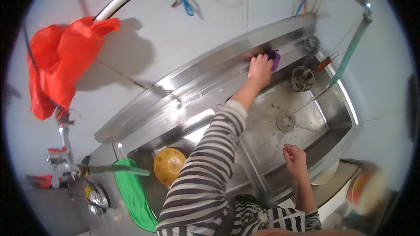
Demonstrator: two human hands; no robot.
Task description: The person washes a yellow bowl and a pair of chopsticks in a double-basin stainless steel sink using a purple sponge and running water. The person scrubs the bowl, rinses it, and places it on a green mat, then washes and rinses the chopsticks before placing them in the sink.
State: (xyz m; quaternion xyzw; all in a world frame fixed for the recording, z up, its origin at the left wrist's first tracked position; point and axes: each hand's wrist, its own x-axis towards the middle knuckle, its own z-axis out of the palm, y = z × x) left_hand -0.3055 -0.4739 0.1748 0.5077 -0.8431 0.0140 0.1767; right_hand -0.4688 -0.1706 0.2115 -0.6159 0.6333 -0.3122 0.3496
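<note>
My left hand (260, 69) reaches across to the back ledge of a stainless steel double sink (229, 72). Its fingers are closed on a purple cloth or scrubber (275, 61), partly hidden behind them. Over the front of the right basin, my right hand (296, 161) hangs with loosely bent fingers and nothing visible in it. Below and ahead of it, water runs from a green hose (350, 47) onto the round drain (285, 121). A wire strainer (303, 78) with a reddish-brown handle rests at the basin's back right.
A steel wool scourer (311, 44) sits on the ledge's right end. The left basin holds a yellow bowl (169, 166). Green cloth (134, 195) drapes over the left rim, near a tap (64, 157) with a hose. A red bag (65, 62) hangs at the wall.
</note>
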